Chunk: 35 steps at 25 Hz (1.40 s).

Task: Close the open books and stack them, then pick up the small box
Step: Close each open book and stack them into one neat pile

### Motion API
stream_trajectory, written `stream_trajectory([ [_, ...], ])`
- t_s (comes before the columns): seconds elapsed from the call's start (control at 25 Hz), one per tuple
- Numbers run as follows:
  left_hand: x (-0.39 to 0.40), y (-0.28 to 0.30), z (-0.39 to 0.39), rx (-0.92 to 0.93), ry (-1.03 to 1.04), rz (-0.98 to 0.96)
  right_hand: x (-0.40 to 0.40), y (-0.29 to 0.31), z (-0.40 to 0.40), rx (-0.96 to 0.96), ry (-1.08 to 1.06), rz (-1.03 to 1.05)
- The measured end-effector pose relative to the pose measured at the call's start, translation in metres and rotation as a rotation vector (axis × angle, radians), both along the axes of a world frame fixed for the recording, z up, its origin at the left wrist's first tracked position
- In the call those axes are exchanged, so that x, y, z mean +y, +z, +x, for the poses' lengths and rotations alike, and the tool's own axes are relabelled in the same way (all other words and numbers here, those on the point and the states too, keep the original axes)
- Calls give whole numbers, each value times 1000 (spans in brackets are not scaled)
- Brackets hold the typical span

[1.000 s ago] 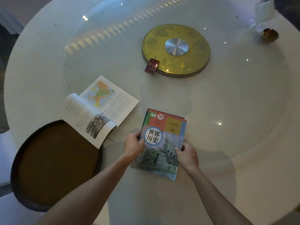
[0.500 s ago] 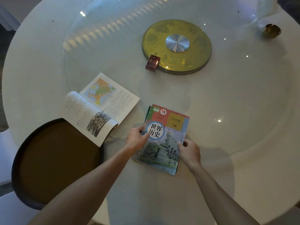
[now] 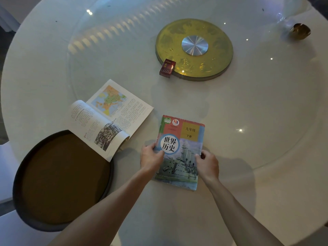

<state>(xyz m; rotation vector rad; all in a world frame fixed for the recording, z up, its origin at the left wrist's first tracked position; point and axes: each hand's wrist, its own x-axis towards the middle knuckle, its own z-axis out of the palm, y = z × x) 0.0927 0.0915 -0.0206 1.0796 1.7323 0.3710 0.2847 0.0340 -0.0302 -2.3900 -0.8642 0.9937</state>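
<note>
Landmark: closed book (image 3: 180, 151), colourful cover showing a warship, lying flat on the round white surface (image 3: 266, 192) near its close edge. Whether another book lies beneath it cannot be told from this view.

Left hand (image 3: 150, 158): at the closed book's left edge, about mid-height; thumb on the cover, fingers (image 3: 148, 147) wrapped round the edge, gripping the book.

Right hand (image 3: 207, 164): at the closed book's right edge, level with the left hand; thumb on the cover, fingers (image 3: 204, 154) curled narrowly round the edge, gripping the book.

Open book (image 3: 110, 119): left of and slightly beyond the closed book, apart from it; pages up, a map on the far page, a dark photograph on the near page, the near page bowed upward. Its near corner overhangs the surface's edge above a round dark-rimmed brown seat (image 3: 62, 178).

Small box (image 3: 167, 68): dark red, well beyond the closed book and well apart from both hands, lying against the near-left rim of a gold disc (image 3: 213, 64) with a silver centre.

Small gold-coloured object (image 3: 300, 31): far beyond and right of the closed book; identity unclear.
</note>
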Motion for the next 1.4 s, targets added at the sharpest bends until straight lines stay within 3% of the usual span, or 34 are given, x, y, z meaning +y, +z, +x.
stream_trajectory([
  [0.2,19,4,1,-123,88,-112,9,5,4,18,-26,-22],
  [0.52,30,10,-3,-255,93,-93,40,20,4,-34,-8,-99],
  [0.64,23,9,-28,-263,395,-108,55,32,-22,-257,151,-12],
  [0.76,24,12,-62,-485,847,-175,85,50,-77,-202,452,207],
  [0.92,27,17,-97,-842,1215,-255,137,51,-135,-106,808,118],
  [1.0,28,19,-109,-915,1366,-233,165,43,-150,-146,910,33],
  [1.12,27,26,-130,-874,1394,-128,183,27,-162,-226,981,-78],
  [1.2,22,28,-147,-722,1312,-18,179,20,-169,-234,860,-90],
  [1.28,16,35,-163,-520,1160,62,169,16,-176,-200,673,-99],
  [1.4,14,39,-177,-266,819,188,159,12,-191,11,462,-139],
])
